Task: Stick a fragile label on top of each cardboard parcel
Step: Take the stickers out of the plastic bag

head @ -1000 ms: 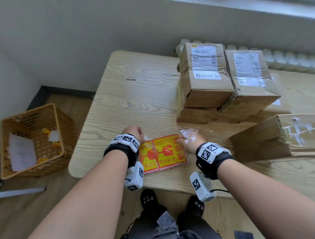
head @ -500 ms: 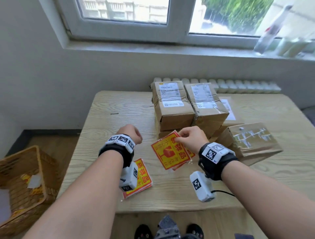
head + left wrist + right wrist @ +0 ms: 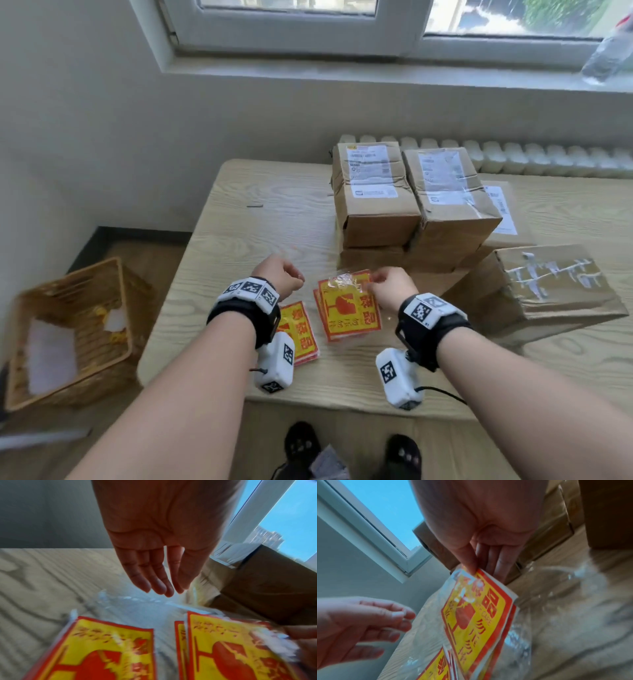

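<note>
Right hand [image 3: 390, 291] pinches label stack [image 3: 349, 310] at top corner; left hand [image 3: 282, 281] empty, fingers relaxed. Risk: several labels lift together; glossy wrap slips from pinch.

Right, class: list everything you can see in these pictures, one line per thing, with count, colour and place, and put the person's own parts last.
Cardboard parcels: at least four, brown, grouped on the table's far right; some stacked.
Held labels: a small stack, yellow and red, lifted over the table.
Lying labels: a small stack, yellow and red, flat on the table under the left wrist.
Table: one, light wood.
Basket: one, tan wicker, on the floor at left, papers inside.
Radiator: one, white, behind the table.
Window: one, white frame, above.
Bottle: one, clear, on the sill.
Left hand: holds nothing.
Right hand: pinches the held labels.
</note>
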`<act>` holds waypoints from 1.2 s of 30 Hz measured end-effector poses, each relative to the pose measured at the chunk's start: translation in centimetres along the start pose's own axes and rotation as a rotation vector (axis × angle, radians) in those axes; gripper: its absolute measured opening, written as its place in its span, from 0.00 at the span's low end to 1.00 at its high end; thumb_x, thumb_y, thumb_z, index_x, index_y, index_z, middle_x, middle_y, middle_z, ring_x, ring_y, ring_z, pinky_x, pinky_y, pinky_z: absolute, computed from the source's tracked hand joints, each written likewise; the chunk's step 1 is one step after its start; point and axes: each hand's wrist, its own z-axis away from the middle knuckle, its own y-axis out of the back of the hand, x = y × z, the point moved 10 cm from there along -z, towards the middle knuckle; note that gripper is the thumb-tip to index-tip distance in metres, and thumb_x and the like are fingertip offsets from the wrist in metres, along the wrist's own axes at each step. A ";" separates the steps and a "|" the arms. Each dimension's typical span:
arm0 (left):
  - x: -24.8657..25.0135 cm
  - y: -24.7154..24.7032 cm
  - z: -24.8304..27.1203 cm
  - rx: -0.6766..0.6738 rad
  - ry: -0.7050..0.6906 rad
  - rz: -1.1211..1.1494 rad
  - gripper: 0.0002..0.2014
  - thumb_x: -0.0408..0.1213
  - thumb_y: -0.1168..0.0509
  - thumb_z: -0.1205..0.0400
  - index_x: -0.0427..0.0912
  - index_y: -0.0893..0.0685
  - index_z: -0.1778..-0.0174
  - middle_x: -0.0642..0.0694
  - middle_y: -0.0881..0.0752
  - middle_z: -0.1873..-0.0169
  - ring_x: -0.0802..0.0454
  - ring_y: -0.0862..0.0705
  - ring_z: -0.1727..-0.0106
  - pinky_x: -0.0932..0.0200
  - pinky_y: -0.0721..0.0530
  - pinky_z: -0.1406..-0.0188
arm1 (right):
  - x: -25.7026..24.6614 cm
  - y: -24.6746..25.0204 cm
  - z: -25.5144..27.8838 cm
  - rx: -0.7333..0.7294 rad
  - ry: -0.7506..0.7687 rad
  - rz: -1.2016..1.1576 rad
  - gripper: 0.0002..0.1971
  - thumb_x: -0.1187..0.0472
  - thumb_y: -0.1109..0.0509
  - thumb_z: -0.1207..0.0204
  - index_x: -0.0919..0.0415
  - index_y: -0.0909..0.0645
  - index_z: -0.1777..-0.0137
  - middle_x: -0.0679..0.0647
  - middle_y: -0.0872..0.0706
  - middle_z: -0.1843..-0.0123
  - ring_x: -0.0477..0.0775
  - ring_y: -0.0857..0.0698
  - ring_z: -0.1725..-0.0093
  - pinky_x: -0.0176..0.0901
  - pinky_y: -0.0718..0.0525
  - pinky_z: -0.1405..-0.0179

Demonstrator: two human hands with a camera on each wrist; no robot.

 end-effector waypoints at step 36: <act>4.0 1.7 0.0 -0.010 0.023 -0.185 0.05 0.35 0.33 0.25 0.43 0.11 0.64 0.41 0.08 0.60 0.44 0.10 0.55 0.54 0.12 0.52 | -2.6 4.7 1.2 -0.004 0.068 0.138 0.11 0.62 0.35 0.22 0.54 0.11 0.47 0.55 0.12 0.53 0.58 0.13 0.51 0.42 0.20 0.56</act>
